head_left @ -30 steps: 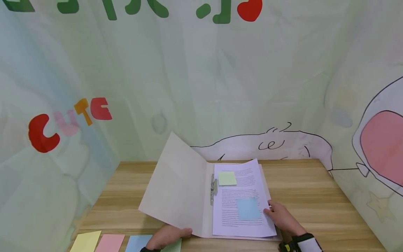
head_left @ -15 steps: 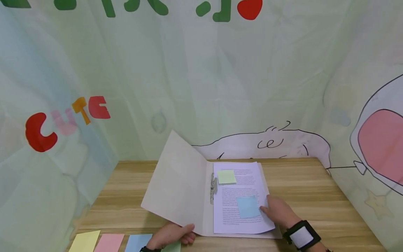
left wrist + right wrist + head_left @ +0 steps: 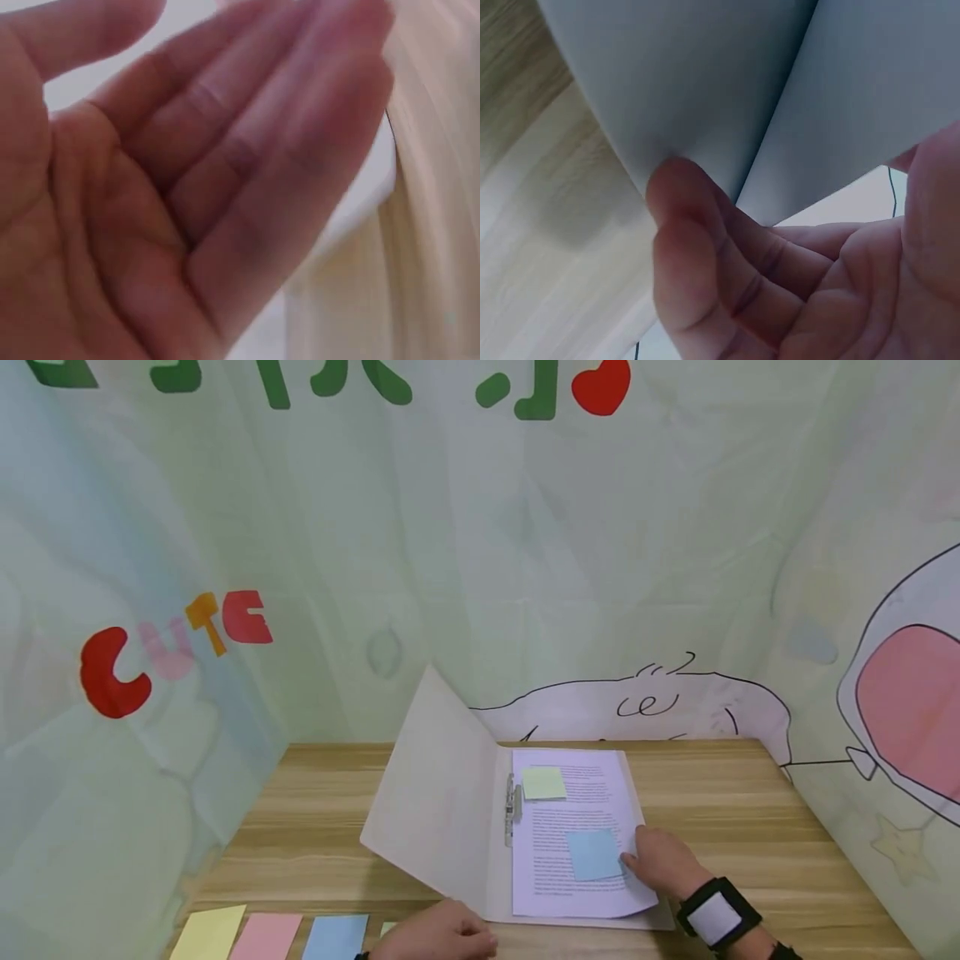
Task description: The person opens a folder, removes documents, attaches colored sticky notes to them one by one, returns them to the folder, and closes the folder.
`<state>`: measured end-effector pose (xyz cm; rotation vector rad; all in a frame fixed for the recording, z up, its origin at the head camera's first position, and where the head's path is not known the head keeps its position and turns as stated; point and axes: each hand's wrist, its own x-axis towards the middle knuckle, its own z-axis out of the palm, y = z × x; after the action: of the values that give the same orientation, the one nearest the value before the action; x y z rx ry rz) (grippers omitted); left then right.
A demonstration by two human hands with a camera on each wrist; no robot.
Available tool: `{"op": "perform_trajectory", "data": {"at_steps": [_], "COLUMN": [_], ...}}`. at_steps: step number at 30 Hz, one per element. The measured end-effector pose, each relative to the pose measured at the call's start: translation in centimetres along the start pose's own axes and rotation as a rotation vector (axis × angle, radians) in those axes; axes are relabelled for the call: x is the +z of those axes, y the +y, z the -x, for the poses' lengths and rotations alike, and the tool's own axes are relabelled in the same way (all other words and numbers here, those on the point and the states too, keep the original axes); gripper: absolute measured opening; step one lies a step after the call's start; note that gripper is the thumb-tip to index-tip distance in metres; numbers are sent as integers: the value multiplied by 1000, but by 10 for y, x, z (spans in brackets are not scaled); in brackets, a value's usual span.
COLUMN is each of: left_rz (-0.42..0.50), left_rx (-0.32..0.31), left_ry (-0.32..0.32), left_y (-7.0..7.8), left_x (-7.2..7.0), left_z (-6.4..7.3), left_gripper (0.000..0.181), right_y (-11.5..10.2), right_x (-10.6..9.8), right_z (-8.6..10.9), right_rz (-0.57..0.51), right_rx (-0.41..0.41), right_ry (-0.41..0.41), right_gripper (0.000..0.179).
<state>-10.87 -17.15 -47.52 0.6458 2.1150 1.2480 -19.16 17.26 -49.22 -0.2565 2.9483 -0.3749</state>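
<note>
A pale file folder stands open on the table, its cover (image 3: 431, 802) tilted up at the left. In its right half lies a stack of printed paper (image 3: 555, 893) beside a metal clip (image 3: 511, 810). A green sticky note (image 3: 544, 783) is near the paper's top left, and a blue sticky note (image 3: 594, 854) is lower right. My left hand (image 3: 442, 933) is at the cover's lower edge; the left wrist view shows its fingers extended, holding nothing. My right hand (image 3: 666, 864) pinches the paper's right edge, thumb on top and fingers (image 3: 686, 199) underneath, against the folder.
Along the table's front left lie a yellow sheet (image 3: 208, 933), a pink sheet (image 3: 266, 935) and a blue sheet (image 3: 335, 937); a green sheet (image 3: 387, 928) is mostly hidden by my left hand. A printed curtain (image 3: 337, 527) closes off the wooden table (image 3: 720, 802) behind.
The cover has swung up and to the right, with my left hand moving right along its lower edge. The paper's raised top right corner has come down; my right hand has shifted slightly inward.
</note>
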Motion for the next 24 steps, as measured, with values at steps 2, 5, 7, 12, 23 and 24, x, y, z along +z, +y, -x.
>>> {"op": "perform_trajectory", "data": {"at_steps": [2, 5, 7, 12, 23, 24], "left_rz": [-65, -251, -403, -657, -721, -723], "left_rx": [48, 84, 68, -50, -67, -83], "left_ry": [-28, -8, 44, 186, 299, 305], "left_y": [15, 36, 49, 77, 96, 94], "left_x": [6, 13, 16, 12, -8, -11], "left_z": [-9, -25, -35, -53, -97, -102], "left_gripper": [30, 27, 26, 28, 36, 35], "right_y": [1, 2, 3, 3, -9, -10], "right_x": [-1, -2, -3, 1, 8, 9], "right_z": [-1, -1, -2, -1, -8, -8], "right_rz": [2, 7, 13, -18, 128, 126], "right_rx": [4, 8, 3, -9, -155, -155], "right_ry": [-5, -5, 3, 15, 19, -4], "right_gripper": [31, 29, 28, 22, 36, 39]}}
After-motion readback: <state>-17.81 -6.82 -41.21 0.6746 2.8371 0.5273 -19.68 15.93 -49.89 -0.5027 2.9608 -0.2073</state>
